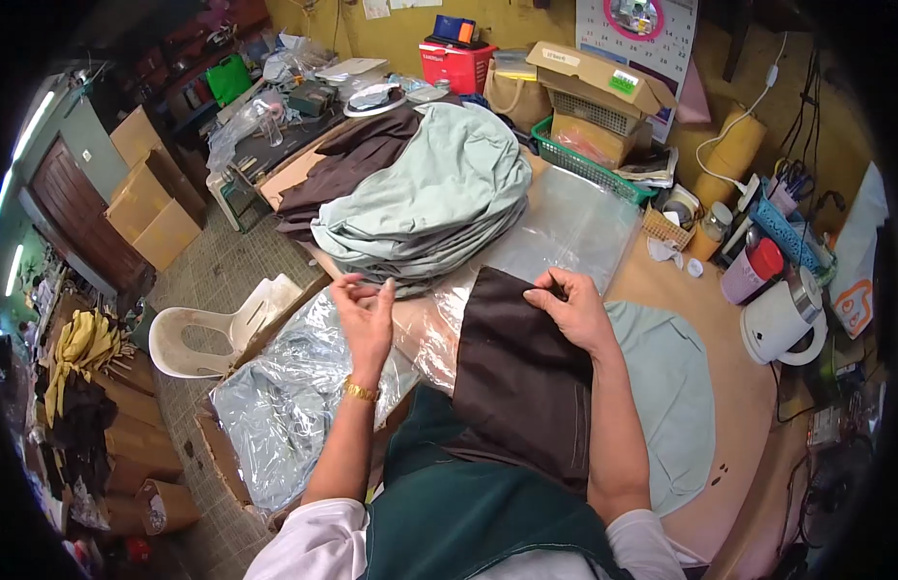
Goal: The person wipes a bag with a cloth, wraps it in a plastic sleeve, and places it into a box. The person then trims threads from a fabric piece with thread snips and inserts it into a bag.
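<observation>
A dark brown cloth (521, 377) hangs from my right hand (573, 307), whose thumb and fingers pinch its upper right part. The cloth reaches down over the green apron (487, 522). My left hand (365, 314) is raised to the left of the cloth, apart from it, fingers spread and nothing in them. Just beyond my left hand rises a large pile of pale green fabric (434, 193), with dark brown fabric (347, 169) at its left. Another pale green piece (662, 406) lies flat on the table (744, 387) to the right of my right forearm.
Clear plastic (574, 227) covers part of the table. At lower left, a carton (226, 454) holds plastic-wrapped items beside a white chair (192, 338). A white kettle (782, 314), a pink cup (751, 271) and a green basket (589, 169) stand along the right and back.
</observation>
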{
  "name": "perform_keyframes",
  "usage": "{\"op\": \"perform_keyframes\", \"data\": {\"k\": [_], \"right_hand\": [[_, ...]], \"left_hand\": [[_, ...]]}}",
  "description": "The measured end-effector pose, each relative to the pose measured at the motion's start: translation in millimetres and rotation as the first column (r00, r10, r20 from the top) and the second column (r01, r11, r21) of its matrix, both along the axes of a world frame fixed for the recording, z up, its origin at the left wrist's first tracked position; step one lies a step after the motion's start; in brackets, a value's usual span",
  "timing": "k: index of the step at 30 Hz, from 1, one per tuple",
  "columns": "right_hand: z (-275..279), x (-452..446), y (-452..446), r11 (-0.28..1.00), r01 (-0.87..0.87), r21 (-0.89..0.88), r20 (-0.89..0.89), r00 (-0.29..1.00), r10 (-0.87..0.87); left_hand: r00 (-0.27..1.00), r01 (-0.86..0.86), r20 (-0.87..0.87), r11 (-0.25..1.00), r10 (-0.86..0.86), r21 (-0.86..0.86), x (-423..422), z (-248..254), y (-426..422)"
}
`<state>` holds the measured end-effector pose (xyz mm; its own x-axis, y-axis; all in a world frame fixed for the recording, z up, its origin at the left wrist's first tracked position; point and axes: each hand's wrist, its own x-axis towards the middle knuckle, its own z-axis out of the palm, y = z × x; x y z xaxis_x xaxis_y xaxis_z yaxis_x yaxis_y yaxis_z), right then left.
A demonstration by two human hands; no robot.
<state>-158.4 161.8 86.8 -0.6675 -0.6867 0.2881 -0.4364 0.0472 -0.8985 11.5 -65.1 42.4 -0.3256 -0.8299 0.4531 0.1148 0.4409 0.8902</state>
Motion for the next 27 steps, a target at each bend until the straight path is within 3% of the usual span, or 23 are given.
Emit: {"op": "perform_keyframes", "data": {"k": [1,2,4,5,6,7,8,10,13,14,16,17,18,20,21,23,24,25,27], "right_hand": [[2.2,0.2,0.8,1.0,-0.014,0.007,-0.017,1.0,0.014],[4.8,1.8,0.3,0.999,-0.03,0.015,-0.031,0.999,0.03],[19.1,14.2,-0.6,0.998,-0.053,0.043,-0.017,0.998,0.053],[26.6,21.1,-0.8,0.995,-0.068,0.078,0.002,0.998,0.068],[33.0,27.1,-1.1,0.993,-0.08,0.081,0.005,0.997,0.08],[38.6,32.7,-0.8,0.99,-0.107,0.095,-0.012,0.994,0.109],[40.9,35.8,-0.6,0.985,-0.131,0.109,-0.031,0.99,0.135],[34.3,31.9,2.6,0.989,-0.101,0.109,-0.042,0.993,0.106],[32.7,16.2,15.6,0.995,-0.067,0.067,0.018,0.998,0.066],[33.6,11.9,18.6,0.997,-0.073,0.028,0.084,0.994,0.071],[35.6,11.3,20.5,0.998,-0.063,0.001,0.075,0.995,0.063],[35.5,12.5,16.6,0.996,-0.086,0.002,0.069,0.994,0.085],[34.8,15.3,14.0,0.994,-0.11,0.012,0.067,0.992,0.109],[35.1,20.5,10.2,0.992,-0.126,0.029,0.049,0.991,0.125],[36.2,23.3,9.6,0.99,-0.132,0.044,0.024,0.991,0.131],[41.3,35.4,5.7,0.993,-0.099,0.057,-0.017,0.995,0.1],[43.1,39.2,5.1,0.996,-0.065,0.064,-0.06,0.996,0.069],[44.0,38.6,5.6,0.992,-0.017,0.126,-0.155,0.987,0.036],[42.1,34.5,7.0,0.994,0.001,0.11,-0.166,0.986,0.017]], "left_hand": [[0.972,-0.124,0.182,0.982,0.149,-0.142,9.6,9.1,-4.0],[0.972,-0.132,0.177,0.98,0.157,-0.146,11.1,15.5,-4.4],[0.955,0.134,0.296,0.937,-0.034,-0.324,14.8,25.2,-5.4],[0.923,0.249,0.36,0.924,-0.136,-0.289,9.4,29.2,3.4],[0.91,0.375,0.326,0.847,-0.257,-0.377,-3.6,11.9,1.8],[0.799,0.581,0.184,0.814,-0.573,0.007,-10.1,32.1,25.9],[0.695,0.704,0.146,0.707,-0.704,0.063,-22.0,35.0,32.1],[0.654,0.722,-0.104,0.577,-0.749,0.383,-28.4,34.5,36.5],[0.785,0.618,-0.358,0.679,-0.506,0.397,-23.0,43.6,13.5],[0.821,0.564,-0.358,0.732,-0.445,0.383,-18.7,36.8,-5.3],[0.912,0.407,-0.14,0.817,-0.385,0.408,-5.3,51.8,-20.4],[0.87,0.473,0.006,0.839,-0.493,0.268,-4.7,49.6,-5.6],[0.819,0.485,0.271,0.862,-0.506,0.145,-6.2,50.3,1.9],[0.712,0.667,0.254,0.743,-0.655,0.048,-18.3,54.4,20.8],[0.712,0.666,0.253,0.744,-0.655,0.053,-22.9,55.4,29.6],[0.562,0.762,-0.032,0.503,-0.826,0.408,-31.7,57.7,43.8],[0.556,0.765,-0.031,0.497,-0.83,0.409,-33.0,57.9,47.9],[0.627,0.733,-0.05,0.567,-0.777,0.376,-32.4,56.7,52.3],[0.763,0.605,-0.02,0.703,-0.646,0.374,-29.3,57.9,53.3]]}}
